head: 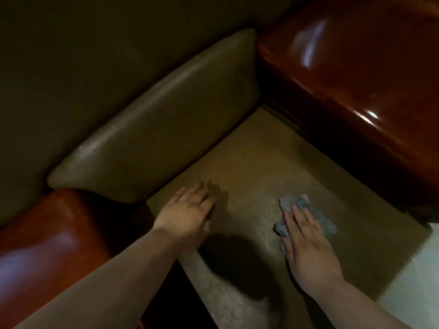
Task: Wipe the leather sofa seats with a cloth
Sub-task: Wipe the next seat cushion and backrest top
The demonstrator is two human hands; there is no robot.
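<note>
1. Right now my right hand (308, 243) lies flat on the grey cloth (308, 214), fingers (300, 218) straight and pressing it onto the sofa seat (261, 162), toward the seat's front right part. My left hand (187, 214) rests open on the same seat near the back cushion (166, 119), fingers extended, holding nothing.
2. As I judge it, the cloth is only pinned, not gripped, so a fast stroke could let it slide out from under the palm or bunch up; part of it already sticks out crumpled beyond the fingertips.
3. The strip along the back cushion and the corner by the right armrest (356, 79) look easy to skip, since a flat hand does not reach into a seam well.
4. My left hand sits in the cloth's likely path and may leave its patch unwiped.
5. The seat is tan and finely textured; the armrests, including the left armrest (47, 233), are glossy reddish-brown.
6. Lighting is dim, with a dark shadow between my arms, so smears are hard to see. Pale floor (413, 281) shows at lower right.
</note>
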